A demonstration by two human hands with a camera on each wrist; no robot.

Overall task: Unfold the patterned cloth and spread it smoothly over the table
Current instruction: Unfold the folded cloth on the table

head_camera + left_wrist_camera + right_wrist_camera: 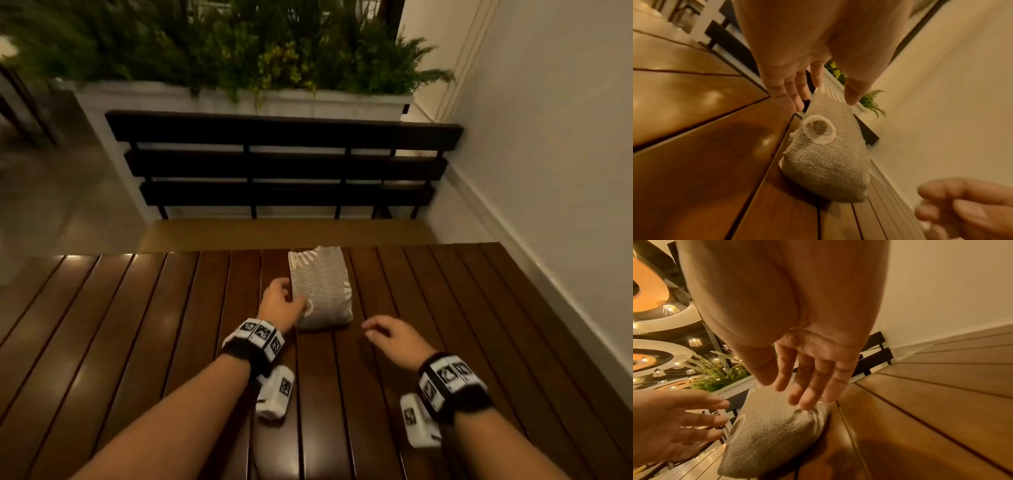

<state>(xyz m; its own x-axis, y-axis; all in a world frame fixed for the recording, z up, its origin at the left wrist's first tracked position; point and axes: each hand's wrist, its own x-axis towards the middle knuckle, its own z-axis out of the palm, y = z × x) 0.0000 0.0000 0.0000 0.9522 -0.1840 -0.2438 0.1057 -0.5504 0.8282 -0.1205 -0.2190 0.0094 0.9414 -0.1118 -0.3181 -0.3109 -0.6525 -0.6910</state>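
A folded grey patterned cloth (320, 287) lies as a thick bundle on the dark slatted wooden table (137, 325), near its far edge. A white ring motif shows on the cloth (824, 162) in the left wrist view. My left hand (284, 298) is at the cloth's left edge, its fingers (795, 104) straight and spread, the thumb above the fabric; I cannot tell whether it touches. My right hand (373, 329) hovers just right of the cloth's near corner with relaxed fingers (807, 395), holding nothing. The cloth (772, 434) fills the lower middle of the right wrist view.
Beyond the table's far edge stands a dark slatted bench (284, 164), and behind it a white planter (239, 99) full of green plants. A pale wall (548, 171) runs along the table's right side. Bare slats extend to the left and toward me.
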